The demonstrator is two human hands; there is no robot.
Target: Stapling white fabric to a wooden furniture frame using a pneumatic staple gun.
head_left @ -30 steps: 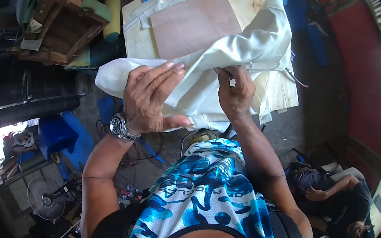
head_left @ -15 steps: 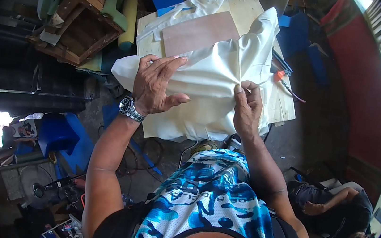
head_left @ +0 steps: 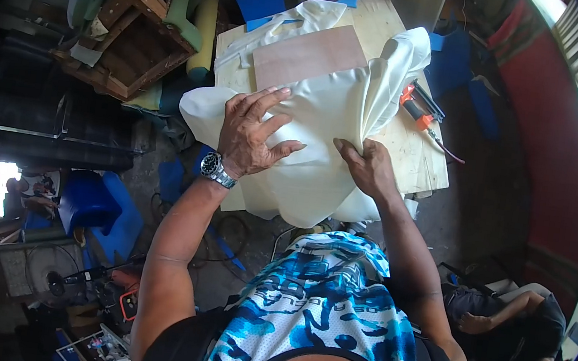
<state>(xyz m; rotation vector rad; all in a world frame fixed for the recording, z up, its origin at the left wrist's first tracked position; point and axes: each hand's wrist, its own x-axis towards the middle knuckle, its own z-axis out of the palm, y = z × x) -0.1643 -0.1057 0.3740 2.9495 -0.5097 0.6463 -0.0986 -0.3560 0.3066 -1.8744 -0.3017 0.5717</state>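
Observation:
A glossy cream-white upholstery sheet (head_left: 317, 126) lies draped and creased over a wooden board (head_left: 418, 153). My left hand (head_left: 255, 133), with a watch at the wrist, rests on the sheet, fingers spread and holding nothing. At the sheet's right side my right hand (head_left: 371, 167) has its fingers curled round gathered folds, the thumb pointing left along the surface. Beyond my hands a flat pinkish-brown panel (head_left: 310, 55) lies partly under the sheet's edge. An orange and black air staple gun (head_left: 416, 111) with a hose sits on the board, right of the bunched folds.
An old wooden seat frame (head_left: 133, 42) with padding stands at the far left. Blue scraps (head_left: 260, 4) lie round the board. A blue plastic chair (head_left: 88, 203) stands at the left. Another person (head_left: 514, 316) sits at the lower right. A red wall (head_left: 537, 131) runs along the right.
The sheet's right edge has been drawn leftward into folds, uncovering more board and the staple gun. My right hand has moved slightly nearer, its thumb now turned left. My left hand stays spread.

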